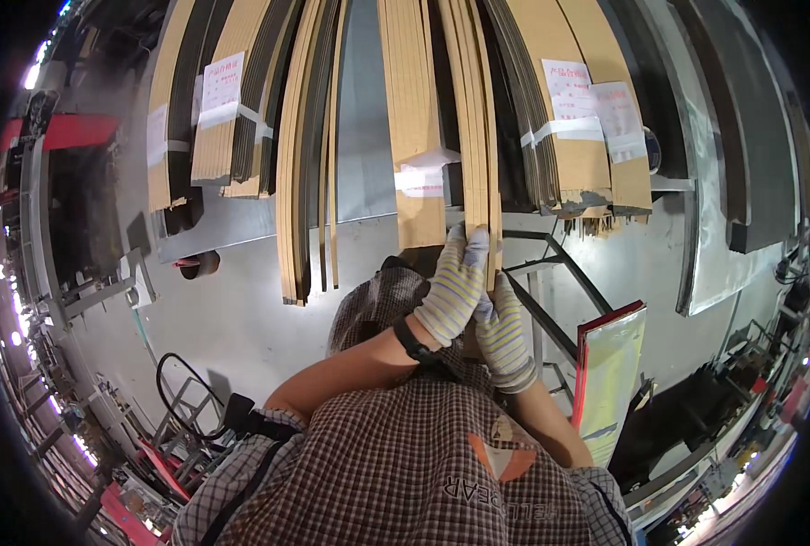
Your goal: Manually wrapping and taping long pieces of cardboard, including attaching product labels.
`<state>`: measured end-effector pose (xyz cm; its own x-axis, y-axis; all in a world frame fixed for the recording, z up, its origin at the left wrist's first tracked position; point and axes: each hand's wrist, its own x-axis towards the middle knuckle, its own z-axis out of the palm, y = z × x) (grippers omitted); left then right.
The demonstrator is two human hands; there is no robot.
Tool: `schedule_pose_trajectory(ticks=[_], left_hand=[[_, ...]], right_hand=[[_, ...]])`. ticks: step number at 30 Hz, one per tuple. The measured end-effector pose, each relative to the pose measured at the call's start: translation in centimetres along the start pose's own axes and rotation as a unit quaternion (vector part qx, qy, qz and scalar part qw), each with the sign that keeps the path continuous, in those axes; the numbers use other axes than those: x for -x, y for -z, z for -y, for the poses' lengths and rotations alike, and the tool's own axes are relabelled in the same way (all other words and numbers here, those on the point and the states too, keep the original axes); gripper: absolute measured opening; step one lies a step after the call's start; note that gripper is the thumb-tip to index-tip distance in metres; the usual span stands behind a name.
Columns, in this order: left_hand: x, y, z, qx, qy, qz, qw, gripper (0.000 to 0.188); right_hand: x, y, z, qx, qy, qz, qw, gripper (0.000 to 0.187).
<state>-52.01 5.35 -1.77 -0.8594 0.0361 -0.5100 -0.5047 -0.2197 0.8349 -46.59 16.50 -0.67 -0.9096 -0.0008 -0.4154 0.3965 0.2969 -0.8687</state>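
My left hand [452, 289], in a striped knit glove, is closed at the near end of a narrow bundle of long tan strips [467, 127], its fingertips lying over the strips. Just right of it and lower, my right hand [505, 341], in the same kind of glove, closes round the tip of a strip that juts out toward me. The palms hide part of the strip ends. Left of this bundle lies a wider stack of tan strips [419, 223] with a white band around it.
More banded strip stacks with paper labels [222, 86] [568, 96] lie at both sides on a grey metal table [359, 196]. A thin pair of strips [330, 182] overhangs its edge. At right stand a dark metal frame [559, 273] and a red-edged panel [612, 364].
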Motion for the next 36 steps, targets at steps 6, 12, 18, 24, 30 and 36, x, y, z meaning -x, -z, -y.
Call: schedule_pose_trajectory(ticks=[6,12,18,24,30,36], left_hand=[[0.1,-0.2,-0.6,0.110,0.055,-0.003,0.992,0.045],[-0.2,-0.7,-0.3,0.170,0.059,-0.033,0.983,0.042],[-1.0,-3.5,-5.7,0.266,0.108,-0.065,0.956,0.034],[-6.0,-3.0,-5.8,0.283,0.139,0.025,0.949,0.024],[-6.5,-6.0,-7.3,0.375,0.206,0.095,0.899,0.014],[-9.8,-2.5,-5.5,0.362,0.160,0.014,0.918,0.017]], right_hand=[[-0.7,-0.3,1.6,-0.190,-0.076,0.002,0.979,0.057],[-0.5,1.0,3.9,-0.262,-0.042,-0.048,0.963,0.031],[0.3,2.9,6.9,-0.092,0.126,-0.119,0.981,0.036],[2.0,5.6,10.0,-0.205,0.123,-0.035,0.970,0.038],[4.8,8.8,7.9,-0.546,0.011,0.046,0.836,0.050],[9.4,9.6,14.2,-0.340,0.094,0.044,0.935,0.047]])
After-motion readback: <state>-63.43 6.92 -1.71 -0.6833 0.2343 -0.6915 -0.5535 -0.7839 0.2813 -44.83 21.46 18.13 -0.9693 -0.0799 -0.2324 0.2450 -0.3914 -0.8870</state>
